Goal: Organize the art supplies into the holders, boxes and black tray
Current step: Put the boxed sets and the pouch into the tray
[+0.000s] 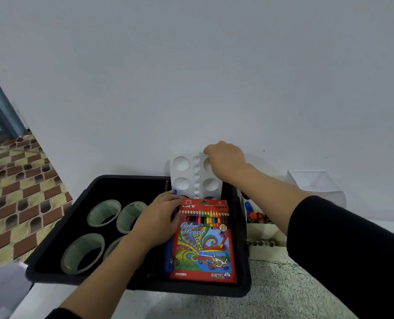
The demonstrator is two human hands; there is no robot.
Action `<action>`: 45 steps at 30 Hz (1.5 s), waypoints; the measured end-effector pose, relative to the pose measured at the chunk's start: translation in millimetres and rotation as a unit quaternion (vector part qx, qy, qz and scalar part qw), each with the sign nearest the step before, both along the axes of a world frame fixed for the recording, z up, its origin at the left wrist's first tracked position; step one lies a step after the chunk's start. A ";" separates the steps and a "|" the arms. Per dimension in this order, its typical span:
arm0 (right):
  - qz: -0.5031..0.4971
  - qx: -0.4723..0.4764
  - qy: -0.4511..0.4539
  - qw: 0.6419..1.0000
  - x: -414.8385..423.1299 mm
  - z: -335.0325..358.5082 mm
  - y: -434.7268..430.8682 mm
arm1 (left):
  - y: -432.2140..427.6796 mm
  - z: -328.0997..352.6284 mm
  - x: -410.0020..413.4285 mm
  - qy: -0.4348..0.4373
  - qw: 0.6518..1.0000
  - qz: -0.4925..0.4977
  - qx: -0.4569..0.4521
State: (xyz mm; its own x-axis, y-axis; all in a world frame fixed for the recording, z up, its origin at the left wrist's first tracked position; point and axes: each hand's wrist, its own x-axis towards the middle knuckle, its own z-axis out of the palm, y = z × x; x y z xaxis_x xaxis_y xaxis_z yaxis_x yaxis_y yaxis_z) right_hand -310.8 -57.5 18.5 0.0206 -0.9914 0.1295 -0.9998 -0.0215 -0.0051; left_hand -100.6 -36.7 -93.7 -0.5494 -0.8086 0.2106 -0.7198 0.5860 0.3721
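A black tray (53, 261) sits on the table against the wall. Several rolls of clear tape (83, 253) lie in its left half. A red box of colour pencils (203, 240) lies flat in the right half, over a blue pouch (168, 256). My left hand (159, 217) rests on the box's upper left edge, fingers touching it. A white paint palette (186, 176) stands tilted at the tray's far side, leaning toward the wall. My right hand (226, 162) grips the palette's top right corner.
A white holder (267, 236) with markers and small bottles stands right of the tray. Behind it is a white box (315, 183) by the wall. The speckled tabletop (283, 291) lies in front. Patterned floor shows at the left.
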 end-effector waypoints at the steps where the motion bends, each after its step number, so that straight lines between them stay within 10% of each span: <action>1: 0.001 -0.007 0.008 1.000 -1.1 -2.2 2.2 | 0.7 0.2 1.1 0.010 1.000 0.007 0.001; 17: 0.076 -0.282 -0.090 0.952 -10.3 -25.4 77.2 | 43.0 10.8 16.2 0.043 0.995 0.085 0.035; 28: -0.013 -0.282 -0.415 0.865 -48.8 -77.1 229.3 | 83.2 -15.2 30.6 0.037 0.992 0.104 0.057; 45: -0.236 -0.201 -0.546 0.778 -99.3 -120.3 283.2 | 130.7 -10.5 -4.0 0.140 0.986 0.068 -0.053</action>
